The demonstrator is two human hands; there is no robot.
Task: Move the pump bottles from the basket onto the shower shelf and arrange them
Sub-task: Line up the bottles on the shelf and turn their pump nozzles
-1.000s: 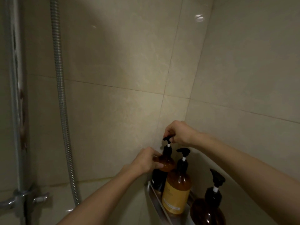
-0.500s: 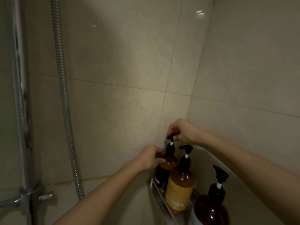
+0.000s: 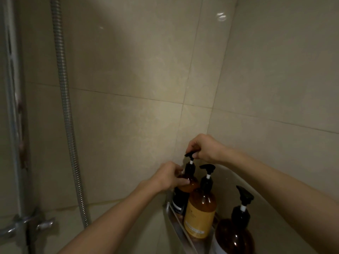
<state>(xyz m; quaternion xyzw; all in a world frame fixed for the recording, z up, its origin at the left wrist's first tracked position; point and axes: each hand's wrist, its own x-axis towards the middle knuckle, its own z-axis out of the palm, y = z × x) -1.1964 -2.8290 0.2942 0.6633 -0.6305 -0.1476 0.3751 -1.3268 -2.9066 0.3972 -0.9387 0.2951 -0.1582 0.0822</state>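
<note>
Left hand (image 3: 171,177) steadies the far bottle (image 3: 185,189), right hand (image 3: 205,148) pinching its pump (image 3: 190,154). Probably turning the nozzle; go gently.

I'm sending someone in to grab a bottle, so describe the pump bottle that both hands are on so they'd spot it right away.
Find the metal shelf in the tiled shower corner, holding three pump bottles. It is the amber bottle with the dark label, at the left end, nearest the shower hose. Its neighbour, the yellow-labelled bottle, is paler.

Three pump bottles (image 3: 200,213) crowd the corner shelf (image 3: 180,230). Tiled walls close it at 12 and 3 o'clock. Open approach from 9 o'clock, short of the shower hose (image 3: 67,114).
</note>
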